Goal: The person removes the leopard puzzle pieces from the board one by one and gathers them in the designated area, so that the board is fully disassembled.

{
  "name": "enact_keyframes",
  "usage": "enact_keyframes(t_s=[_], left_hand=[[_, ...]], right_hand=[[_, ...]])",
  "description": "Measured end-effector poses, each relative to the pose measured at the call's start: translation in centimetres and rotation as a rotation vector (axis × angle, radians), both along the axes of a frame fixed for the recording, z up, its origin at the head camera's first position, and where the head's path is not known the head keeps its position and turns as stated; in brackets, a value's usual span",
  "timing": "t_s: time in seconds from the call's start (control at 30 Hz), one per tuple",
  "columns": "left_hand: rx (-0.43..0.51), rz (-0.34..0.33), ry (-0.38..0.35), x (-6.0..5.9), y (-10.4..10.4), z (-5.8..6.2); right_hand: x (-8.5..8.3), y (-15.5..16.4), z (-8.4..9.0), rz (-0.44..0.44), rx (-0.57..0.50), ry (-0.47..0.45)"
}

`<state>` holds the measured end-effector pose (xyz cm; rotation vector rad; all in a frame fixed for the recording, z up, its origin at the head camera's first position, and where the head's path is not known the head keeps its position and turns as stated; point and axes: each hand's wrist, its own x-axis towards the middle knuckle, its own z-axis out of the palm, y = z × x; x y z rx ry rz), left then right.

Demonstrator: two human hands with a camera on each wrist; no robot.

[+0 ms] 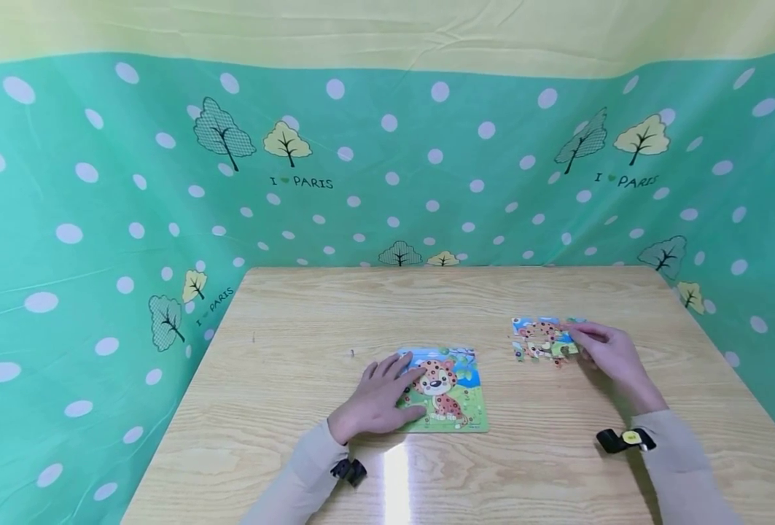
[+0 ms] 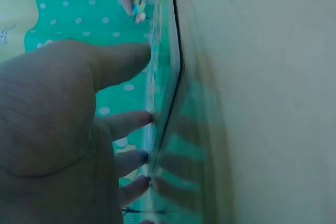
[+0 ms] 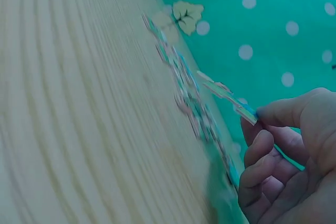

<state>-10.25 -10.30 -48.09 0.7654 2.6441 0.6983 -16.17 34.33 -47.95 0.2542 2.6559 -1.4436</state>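
A square leopard puzzle board (image 1: 449,394) lies on the wooden table (image 1: 295,350) near the front middle. My left hand (image 1: 380,397) rests flat on its left side, fingers straight and spread; the left wrist view shows the fingertips (image 2: 144,119) touching the board's edge (image 2: 168,93). To the right lies a loose heap of puzzle pieces (image 1: 541,339). My right hand (image 1: 606,350) reaches into that heap and pinches one puzzle piece (image 3: 228,95) between thumb and forefinger, lifted slightly above the other pieces (image 3: 191,98).
A green dotted cloth (image 1: 98,219) with trees and "I love Paris" print walls the table on the left, back and right. Bare wood lies between the board and the heap. Black wrist straps (image 1: 625,439) sit on both sleeves.
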Motion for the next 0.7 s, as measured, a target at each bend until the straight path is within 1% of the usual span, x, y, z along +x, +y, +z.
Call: enact_keyframes(t_s=[0.07,0.2,0.27,0.37,0.47,0.57,0.7], left_hand=[[0.008,0.015,-0.015,-0.1,-0.1,0.2],[0.064,0.044,-0.038,-0.3,-0.2,0.6],[0.081,0.039,-0.046,-0.4,-0.3,0.7],[0.061,0.013,-0.051,-0.6,-0.4,0.8],[0.029,-0.012,-0.059,-0.8,-0.6,0.8],[0.008,-0.029,-0.059,-0.9,-0.8,0.8],[0.005,-0.037,-0.060,-0.9,-0.9,0.8]], right_hand=[[0.0,0.7,-0.2,-0.020,0.014,0.005],[0.1,2.0,-0.5,-0.071,0.092,0.021],[0.2,2.6,-0.6,-0.096,0.131,0.023],[0.2,3.5,-0.8,-0.112,0.154,0.006],[0.3,4.1,-0.7,-0.095,0.182,-0.014],[0.5,4.5,-0.6,-0.057,0.210,-0.018],[0.5,4.8,-1.0,-0.019,0.262,0.002]])
